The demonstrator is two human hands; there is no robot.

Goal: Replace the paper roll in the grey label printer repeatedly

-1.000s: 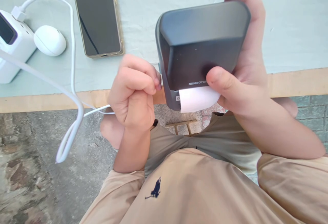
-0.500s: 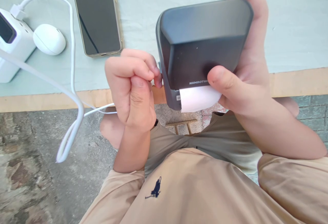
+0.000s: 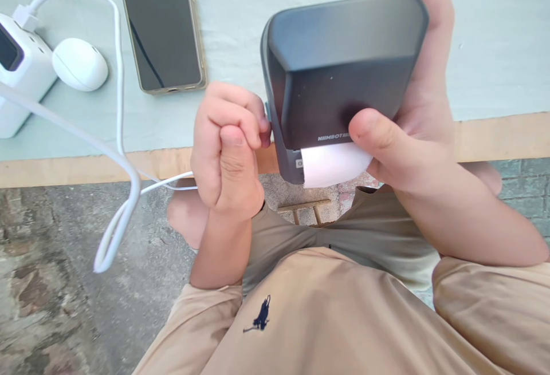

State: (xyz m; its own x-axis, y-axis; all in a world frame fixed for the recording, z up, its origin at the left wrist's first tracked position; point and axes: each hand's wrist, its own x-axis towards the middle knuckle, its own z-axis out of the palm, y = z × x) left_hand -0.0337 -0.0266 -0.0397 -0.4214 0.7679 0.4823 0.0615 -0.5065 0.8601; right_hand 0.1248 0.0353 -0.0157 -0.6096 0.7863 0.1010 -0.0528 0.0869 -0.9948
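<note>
My right hand (image 3: pixel 416 123) grips a black label printer (image 3: pixel 344 77) marked NIIMBOT, with its thumb across the front corner. A strip of white label paper (image 3: pixel 335 166) sticks out of the printer's near edge and curls downward. Beside the printer's left side, my left hand (image 3: pixel 230 146) is closed, its fingers curled and the thumb laid over them. Its fingertips are at the printer's side, by a small teal part (image 3: pixel 267 111). Whatever those fingers hold, if anything, is hidden. The printer is held up over the table's near edge, tilted.
A phone (image 3: pixel 163 26) lies dark on the pale tablecloth (image 3: pixel 240 20). To its left are a white rounded case (image 3: pixel 80 64) and a white power strip (image 3: pixel 32 71) with a small dark screen. A white cable (image 3: pixel 119 77) loops from it over the table edge.
My left hand has shifted slightly right, its fingers curling closer against the printer's side. The printer in my right hand has barely moved.
</note>
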